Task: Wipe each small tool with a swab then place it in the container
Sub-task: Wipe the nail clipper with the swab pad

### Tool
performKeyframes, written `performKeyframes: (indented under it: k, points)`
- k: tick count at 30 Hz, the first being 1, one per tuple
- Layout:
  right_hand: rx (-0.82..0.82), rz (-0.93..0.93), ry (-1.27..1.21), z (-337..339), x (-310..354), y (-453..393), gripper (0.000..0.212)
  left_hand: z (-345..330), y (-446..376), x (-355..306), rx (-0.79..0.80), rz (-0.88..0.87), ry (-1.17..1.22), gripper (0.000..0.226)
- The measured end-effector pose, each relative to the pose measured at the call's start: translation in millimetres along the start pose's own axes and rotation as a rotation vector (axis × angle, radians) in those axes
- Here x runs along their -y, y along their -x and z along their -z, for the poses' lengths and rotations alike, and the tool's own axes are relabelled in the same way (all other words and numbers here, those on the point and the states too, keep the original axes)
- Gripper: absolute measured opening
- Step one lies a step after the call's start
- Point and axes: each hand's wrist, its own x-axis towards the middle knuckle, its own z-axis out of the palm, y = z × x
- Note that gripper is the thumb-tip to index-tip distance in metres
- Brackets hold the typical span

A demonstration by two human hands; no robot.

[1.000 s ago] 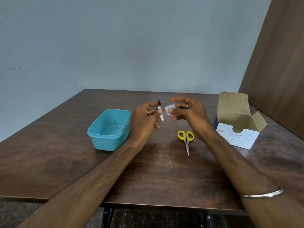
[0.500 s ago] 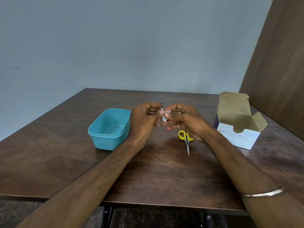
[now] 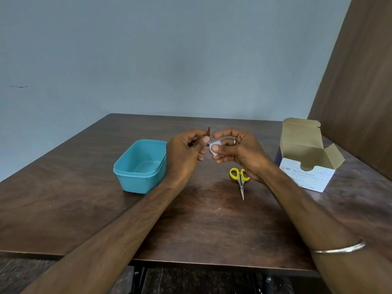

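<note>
Left hand pinches small tool upright, right hand pinching swab against it

On the table the container stands at the left and the open box at the right. The scissors lie between them, nearer the box. Both hands meet above the table, behind the scissors.

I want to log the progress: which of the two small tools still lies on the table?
The scissors with yellow handles, lying by the right hand. The other tool is in the left hand.
</note>
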Motion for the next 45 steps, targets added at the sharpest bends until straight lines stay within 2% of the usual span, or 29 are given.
performKeyframes:
  k: [4,13,19,29,34,40,45]
  points:
    - [-0.018,0.025,-0.011,1,2,0,0.029,0,1,1,0.010,-0.009,-0.016,0.018]
    - [0.061,0.025,-0.012,1,-2,-1,0.034,0,2,-2,0.008,-0.075,-0.055,0.017]
    - [-0.060,0.016,-0.091,2,0,-3,0.033,3,-2,1,-0.045,-0.082,-0.090,0.014]
    - [-0.176,-0.004,-0.269,7,2,-2,0.038,5,0,6,-0.099,-0.406,-0.532,0.016]
    - [-0.176,0.019,-0.270,4,5,-2,0.034,5,0,5,-0.047,-0.446,-0.708,0.018]
    - [-0.145,0.083,-0.154,-1,7,-1,0.032,4,2,3,0.058,-0.444,-0.873,0.017]
    - [-0.133,0.098,-0.098,-2,10,1,0.032,1,2,3,0.099,-0.382,-0.884,0.019]
